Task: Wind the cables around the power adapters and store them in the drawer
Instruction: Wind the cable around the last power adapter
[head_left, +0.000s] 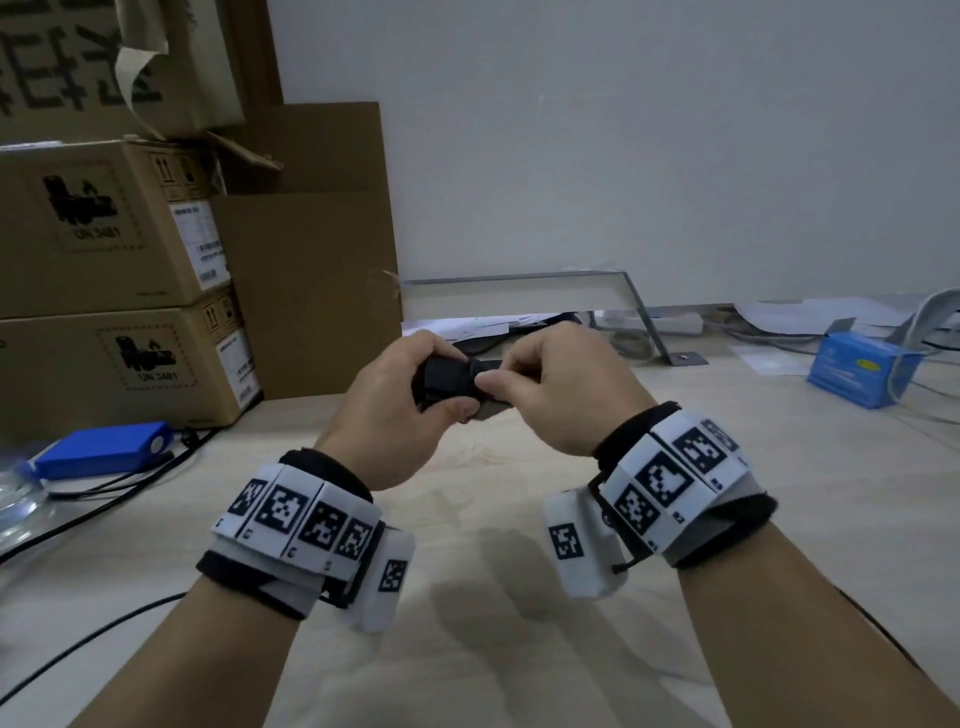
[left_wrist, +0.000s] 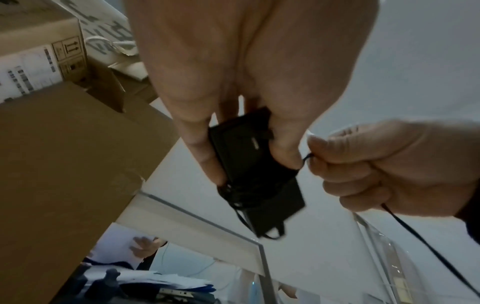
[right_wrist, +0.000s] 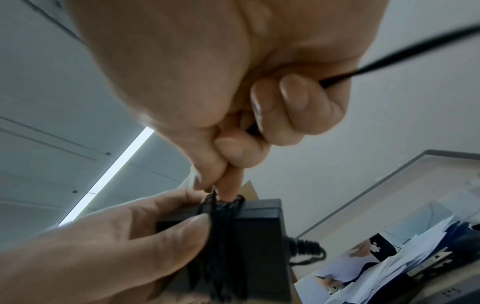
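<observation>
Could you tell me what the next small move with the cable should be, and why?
Probably carry the cable once more around the power adapter: the left hand grips the adapter, several turns already sit on it, and the right hand pinches cable with a loose length trailing.

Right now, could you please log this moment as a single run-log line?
step: winding | left hand: grips power adapter | right hand: pinches cable at the wraps | drawer: not in view

Cable (left_wrist: 426, 244) tail beyond the frame edge; adapter (head_left: 448, 383) perhaps half hidden behind fingers (head_left: 457, 408).
</observation>
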